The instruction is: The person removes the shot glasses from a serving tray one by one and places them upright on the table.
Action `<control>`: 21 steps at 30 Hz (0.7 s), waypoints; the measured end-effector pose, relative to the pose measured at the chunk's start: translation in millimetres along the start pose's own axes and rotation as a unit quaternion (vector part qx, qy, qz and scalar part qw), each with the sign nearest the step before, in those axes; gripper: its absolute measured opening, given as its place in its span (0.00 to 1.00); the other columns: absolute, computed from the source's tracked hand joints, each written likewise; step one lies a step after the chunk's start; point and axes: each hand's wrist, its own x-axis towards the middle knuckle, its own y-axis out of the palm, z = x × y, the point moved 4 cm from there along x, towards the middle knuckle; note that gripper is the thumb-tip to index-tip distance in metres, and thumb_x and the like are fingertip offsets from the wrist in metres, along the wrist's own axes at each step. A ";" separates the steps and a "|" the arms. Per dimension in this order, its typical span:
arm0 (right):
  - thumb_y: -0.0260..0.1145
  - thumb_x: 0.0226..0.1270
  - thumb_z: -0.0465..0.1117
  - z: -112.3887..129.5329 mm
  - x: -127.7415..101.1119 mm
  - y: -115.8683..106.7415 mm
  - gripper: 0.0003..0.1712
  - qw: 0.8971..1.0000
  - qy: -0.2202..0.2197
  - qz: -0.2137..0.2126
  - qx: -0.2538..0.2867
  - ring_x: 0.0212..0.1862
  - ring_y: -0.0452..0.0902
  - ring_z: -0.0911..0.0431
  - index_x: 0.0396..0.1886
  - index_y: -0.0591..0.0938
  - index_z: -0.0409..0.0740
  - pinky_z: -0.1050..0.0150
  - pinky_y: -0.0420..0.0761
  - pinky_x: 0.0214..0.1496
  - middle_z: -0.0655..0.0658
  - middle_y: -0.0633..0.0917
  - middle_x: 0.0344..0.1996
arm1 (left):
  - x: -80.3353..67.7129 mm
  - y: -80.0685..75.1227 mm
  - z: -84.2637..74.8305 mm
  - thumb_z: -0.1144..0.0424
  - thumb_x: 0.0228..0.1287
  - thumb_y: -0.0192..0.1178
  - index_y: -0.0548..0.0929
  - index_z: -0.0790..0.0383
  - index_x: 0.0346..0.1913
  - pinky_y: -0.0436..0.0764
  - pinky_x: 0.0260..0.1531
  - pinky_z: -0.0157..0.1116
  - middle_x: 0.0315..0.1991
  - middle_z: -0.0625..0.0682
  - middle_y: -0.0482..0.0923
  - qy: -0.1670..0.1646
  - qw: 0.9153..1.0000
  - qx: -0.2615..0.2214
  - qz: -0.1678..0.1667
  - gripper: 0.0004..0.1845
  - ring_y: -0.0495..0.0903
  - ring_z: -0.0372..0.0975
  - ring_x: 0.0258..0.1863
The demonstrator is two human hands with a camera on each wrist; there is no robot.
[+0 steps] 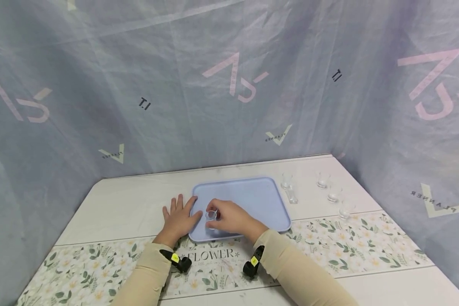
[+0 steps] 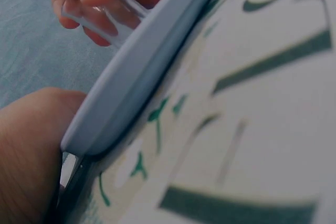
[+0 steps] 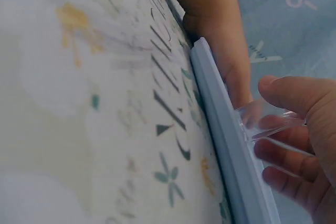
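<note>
A light blue rectangular tray point(image 1: 248, 197) lies on the table. Over its left part my right hand point(image 1: 231, 216) grips a small clear shot glass point(image 1: 211, 215) between thumb and fingers. The right wrist view shows the glass point(image 3: 275, 125) just inside the tray's raised rim point(image 3: 218, 108), its base low by the tray floor. My left hand point(image 1: 179, 220) lies with fingers spread at the tray's left edge, thumb and index finger reaching over the rim. In the left wrist view, part of the left hand point(image 2: 31, 145) sits against the tray's corner.
Several more clear glasses stand to the tray's right: two close to its edge, one of them a taller glass point(image 1: 292, 195), and others such as this short glass point(image 1: 332, 195) farther right. A flower-print cloth strip point(image 1: 329, 242) crosses the table. Grey-blue curtains point(image 1: 176, 85) enclose it.
</note>
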 end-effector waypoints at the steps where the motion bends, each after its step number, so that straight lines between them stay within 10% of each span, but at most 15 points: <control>1: 0.75 0.64 0.50 -0.2 0.0 0.2 0.21 1.000 -0.004 -0.006 -0.006 0.37 0.79 0.65 0.52 0.80 0.48 0.69 0.80 0.41 0.53 0.85 0.40 | 0.1 -0.3 -0.3 0.42 0.73 0.51 0.61 0.52 0.79 0.31 0.68 0.71 0.80 0.69 0.40 0.002 1.000 -0.002 -0.003 0.37 0.35 0.65 0.78; 9: 0.76 0.62 0.51 -12.6 -8.4 -6.5 0.18 0.999 0.002 -0.043 -0.015 0.39 0.79 0.64 0.47 0.82 0.51 0.65 0.80 0.44 0.56 0.84 0.37 | -0.4 3.2 -0.4 0.41 0.72 0.51 0.61 0.52 0.79 0.32 0.68 0.70 0.80 0.69 0.42 0.002 1.000 0.000 -0.006 0.37 0.37 0.65 0.78; 21: 0.80 0.57 0.47 -62.0 -67.9 -77.9 0.19 0.988 0.046 -0.149 0.017 0.36 0.78 0.59 0.44 0.83 0.47 0.63 0.79 0.39 0.56 0.84 0.34 | -3.7 -1.1 -1.4 0.42 0.73 0.51 0.59 0.52 0.80 0.31 0.68 0.70 0.80 0.68 0.39 0.002 1.000 -0.008 0.000 0.37 0.34 0.64 0.79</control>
